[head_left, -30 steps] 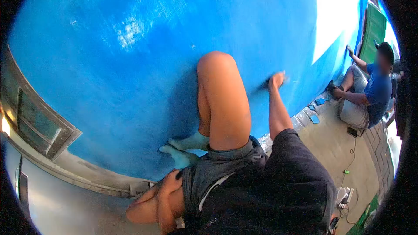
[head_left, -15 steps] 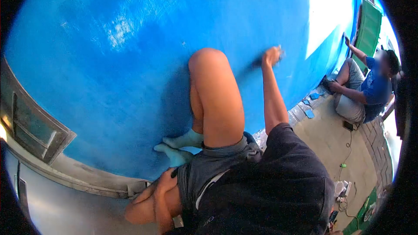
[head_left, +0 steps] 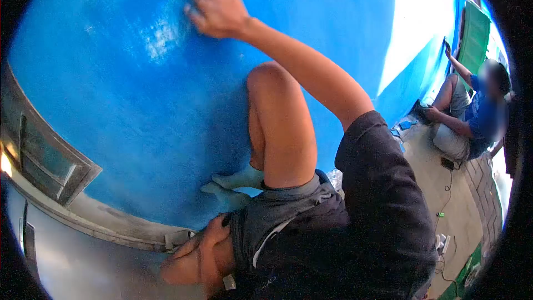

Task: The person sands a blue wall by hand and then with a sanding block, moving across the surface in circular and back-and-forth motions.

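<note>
My right hand (head_left: 216,8) is stretched up against the blue wall (head_left: 139,122), close to a pale, shiny patch (head_left: 161,39). Its fingers are bent and somewhat apart, blurred by motion. A greyish thing, too smeared to name, shows under the fingertips at the top edge. Low on the left, my left hand (head_left: 214,233) rests on my bent leg beside the hem of my grey shorts (head_left: 250,216). A small dark spot lies at its fingertips; I cannot make out what it is.
A co-worker (head_left: 472,111) sits at the right with one hand on the wall. Blue pieces (head_left: 407,125) lie on the floor by the wall base. A cable (head_left: 448,189) runs across the floor. A framed opening (head_left: 47,161) is at the left.
My right hand has swept from the wall right of my knee to the upper left, across the blue surface. My left hand stays on my leg.
</note>
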`<state>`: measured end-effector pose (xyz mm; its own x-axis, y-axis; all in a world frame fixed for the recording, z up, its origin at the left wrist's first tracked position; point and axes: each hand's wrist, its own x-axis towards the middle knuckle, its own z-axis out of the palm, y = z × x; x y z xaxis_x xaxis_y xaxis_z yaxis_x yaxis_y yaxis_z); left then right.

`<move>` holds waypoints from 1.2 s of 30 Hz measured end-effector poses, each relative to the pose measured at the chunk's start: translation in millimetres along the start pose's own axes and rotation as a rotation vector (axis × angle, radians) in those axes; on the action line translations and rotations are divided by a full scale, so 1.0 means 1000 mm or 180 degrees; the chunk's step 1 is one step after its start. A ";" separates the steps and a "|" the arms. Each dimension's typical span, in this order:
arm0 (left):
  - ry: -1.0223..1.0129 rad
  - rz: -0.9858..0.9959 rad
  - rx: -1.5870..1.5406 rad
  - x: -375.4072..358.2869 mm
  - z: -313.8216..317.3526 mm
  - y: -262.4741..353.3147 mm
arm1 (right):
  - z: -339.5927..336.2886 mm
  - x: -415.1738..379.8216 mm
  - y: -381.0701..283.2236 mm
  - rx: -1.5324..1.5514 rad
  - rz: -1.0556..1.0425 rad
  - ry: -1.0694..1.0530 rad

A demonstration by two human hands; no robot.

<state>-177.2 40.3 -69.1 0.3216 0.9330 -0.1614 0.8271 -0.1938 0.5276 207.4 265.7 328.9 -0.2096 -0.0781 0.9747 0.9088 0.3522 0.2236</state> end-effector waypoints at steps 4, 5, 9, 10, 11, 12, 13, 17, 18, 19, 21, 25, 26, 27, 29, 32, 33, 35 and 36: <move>0.0051 0.0003 0.0218 -0.003 -0.007 0.019 | 0.017 -0.021 -0.050 0.0340 -0.0959 -0.0469; -0.0065 -0.0102 0.0126 -0.005 -0.008 0.020 | 0.020 -0.021 -0.053 0.0376 -0.0986 -0.0461; 0.0013 0.0157 -0.0058 0.001 0.008 -0.009 | 0.019 -0.022 -0.053 0.0289 -0.1152 -0.0660; 0.0016 0.0060 0.0134 -0.002 0.002 0.004 | 0.018 -0.022 -0.054 0.0276 -0.1119 -0.0566; 0.0018 -0.0045 0.0321 -0.004 -0.001 0.011 | 0.018 -0.021 -0.055 0.0270 -0.1088 -0.0475; 0.0053 -0.0066 0.0284 -0.004 0.001 0.008 | 0.018 -0.020 -0.055 0.0307 -0.1127 -0.0465; 0.0187 0.0227 0.0315 -0.003 0.003 0.003 | 0.017 -0.020 -0.056 0.0270 -0.1089 -0.0517; 0.0220 0.0240 0.0123 -0.001 0.012 -0.010 | 0.015 -0.017 -0.056 0.0199 -0.1038 -0.0570; 0.0251 0.0241 0.0101 0.000 0.014 -0.011 | 0.014 -0.013 -0.050 0.0173 -0.0954 -0.0594; 0.0264 0.0331 0.0120 0.000 0.013 -0.011 | 0.013 -0.008 -0.046 0.0146 -0.0858 -0.0614; 0.0302 0.0413 0.0121 -0.002 0.011 -0.010 | 0.013 -0.001 -0.041 0.0049 -0.0276 -0.0330; 0.0390 0.0249 -0.0034 -0.002 0.012 -0.001 | 0.012 -0.016 -0.033 0.0038 -0.0364 -0.0240; 0.0312 0.0176 -0.0046 -0.005 0.011 -0.003 | 0.009 -0.016 -0.025 0.0010 -0.0280 -0.0278; 0.0302 0.0154 -0.0036 -0.008 0.011 -0.008 | 0.009 -0.015 -0.021 -0.0026 -0.0188 -0.0315; 0.0350 0.0347 0.0174 -0.004 0.015 -0.013 | 0.010 -0.014 -0.023 0.0005 0.0377 0.0278; 0.0392 0.0392 0.0047 -0.001 0.015 -0.012 | -0.004 -0.025 -0.023 0.0042 -0.0253 -0.0252; 0.0344 0.0372 0.0032 -0.004 0.015 -0.011 | -0.004 -0.029 -0.021 0.0049 -0.0231 -0.0300; 0.0211 0.0431 -0.0206 -0.004 0.007 -0.003 | 0.001 -0.025 -0.015 0.0015 0.0340 0.0254; 0.0228 0.0447 -0.0194 -0.003 0.006 -0.003 | 0.002 -0.026 -0.013 -0.0111 0.0346 0.0134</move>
<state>-177.6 35.9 -75.2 0.3967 0.9176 -0.0238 0.7460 -0.3072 0.5908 200.3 265.2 300.2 -0.0945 -0.0806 0.9923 0.9374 0.3283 0.1160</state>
